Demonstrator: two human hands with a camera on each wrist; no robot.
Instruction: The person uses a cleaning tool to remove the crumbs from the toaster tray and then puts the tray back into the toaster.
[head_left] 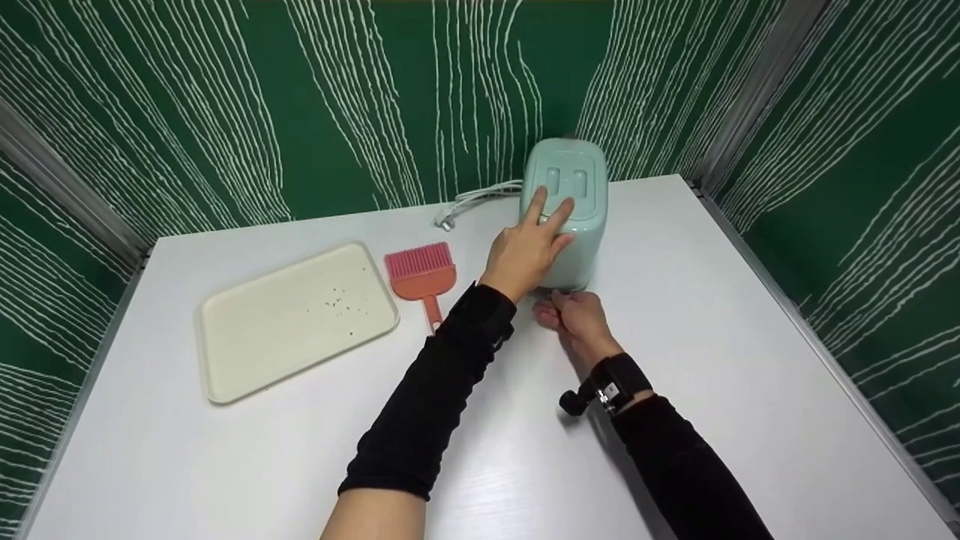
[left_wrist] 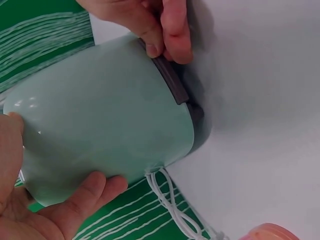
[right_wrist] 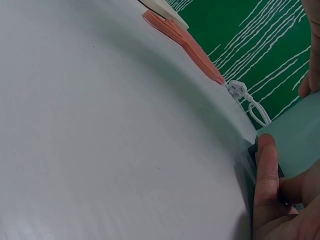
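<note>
A mint-green toaster point(head_left: 587, 251) stands at the back of the white table, its narrow end facing me and a lid with two raised oval grips on top. My left hand point(head_left: 520, 256) rests on the near top end, fingers spread over the lid edge and side. Low at the near end, my right hand point(head_left: 583, 319) pinches the dark edge of the crumb tray point(left_wrist: 172, 82) between thumb and fingers. That dark edge juts a little from the toaster's base in the left wrist view; the rest of it is hidden inside.
A white cord with a plug point(head_left: 445, 223) lies left of the toaster. Further left are a small orange brush point(head_left: 424, 283) with pink bristles and a cream serving tray point(head_left: 262, 330) scattered with dark crumbs. Green walls with white lines enclose the table's back and sides.
</note>
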